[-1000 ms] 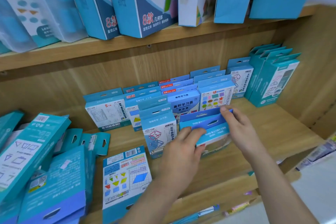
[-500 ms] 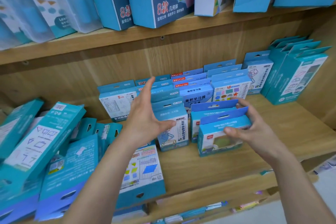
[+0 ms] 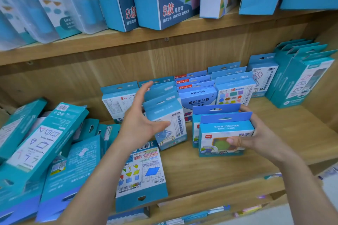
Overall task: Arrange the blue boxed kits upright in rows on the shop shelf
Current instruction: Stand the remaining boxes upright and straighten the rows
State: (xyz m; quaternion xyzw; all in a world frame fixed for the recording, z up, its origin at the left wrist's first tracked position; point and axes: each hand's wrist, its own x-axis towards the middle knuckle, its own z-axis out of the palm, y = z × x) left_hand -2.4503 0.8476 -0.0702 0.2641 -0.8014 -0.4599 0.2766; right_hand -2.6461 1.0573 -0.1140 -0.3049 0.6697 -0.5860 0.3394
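**Right hand on the front kit, left hand lifted off**

Head view. A second ago both hands were at the top flap of one blue kit. The left hand (image 3: 140, 124) has since come off it and moved left, and over the last half second it has hardly shifted. The front kit (image 3: 225, 133) now stands upright on the lower shelf (image 3: 219, 168), just in front of a matching rear kit (image 3: 215, 110).

Hard to read: the left-hand heap of teal boxes (image 3: 42, 142) is blurred and cut off by the frame edge. The large boxes on the upper shelf (image 3: 170, 0) lose their tops, and both forearms run out at the bottom. The left hand covers part of the tall kit (image 3: 165, 115) (contact with it cannot be told).

Grip: the right hand (image 3: 263, 137) holds the front kit by its right end, with the thumb across the printed face. Its fingers (image 3: 245, 109) curl round behind, up by the rear kit's flap. The left hand's fingers are straight and spread and hold nothing, with the thumb reaching across the tall kit's front.

Upright rows stand behind, toward the back wall. One flat kit (image 3: 140, 173) lies face up near the shelf's front edge, below the left wrist.
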